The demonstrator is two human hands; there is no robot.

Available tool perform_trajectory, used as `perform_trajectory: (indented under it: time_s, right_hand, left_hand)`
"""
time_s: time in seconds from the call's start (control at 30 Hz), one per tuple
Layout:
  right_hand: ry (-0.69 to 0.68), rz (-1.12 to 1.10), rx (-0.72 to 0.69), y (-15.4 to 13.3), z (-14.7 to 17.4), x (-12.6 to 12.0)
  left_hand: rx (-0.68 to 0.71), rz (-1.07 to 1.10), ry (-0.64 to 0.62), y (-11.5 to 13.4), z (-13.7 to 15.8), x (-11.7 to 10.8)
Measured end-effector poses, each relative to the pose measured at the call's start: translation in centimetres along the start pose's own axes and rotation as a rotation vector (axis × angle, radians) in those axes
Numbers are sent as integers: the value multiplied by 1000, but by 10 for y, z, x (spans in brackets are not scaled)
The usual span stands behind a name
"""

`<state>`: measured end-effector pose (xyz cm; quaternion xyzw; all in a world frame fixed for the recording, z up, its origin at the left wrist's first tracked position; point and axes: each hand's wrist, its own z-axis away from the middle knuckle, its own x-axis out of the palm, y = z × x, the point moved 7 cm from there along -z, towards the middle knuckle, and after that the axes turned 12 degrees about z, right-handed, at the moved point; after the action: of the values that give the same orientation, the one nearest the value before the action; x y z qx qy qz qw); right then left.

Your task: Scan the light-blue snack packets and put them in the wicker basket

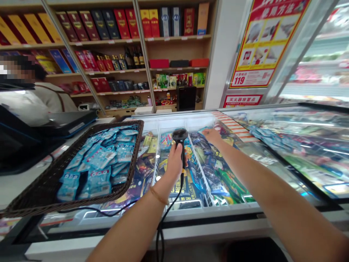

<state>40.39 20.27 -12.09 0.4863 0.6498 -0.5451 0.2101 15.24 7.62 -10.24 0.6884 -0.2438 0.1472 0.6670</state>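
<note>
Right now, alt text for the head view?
A person's left hand grips a black corded scanner above a display case of packaged goods; the right hand reaches over them. A wicker basket of blue packets sits left, stocked shelves behind.

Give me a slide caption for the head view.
Left hand holding a corded scanner, right hand at packets in a freezer, a wicker basket of blue sachets alongside.
</note>
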Motion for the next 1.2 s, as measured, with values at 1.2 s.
perform_trajectory:
  time_s: [1.2]
  right_hand:
    - [-19, -1072, 226, -33, 50, -34]
  left_hand:
    - [-56, 38, -275, -3, 24, 17]
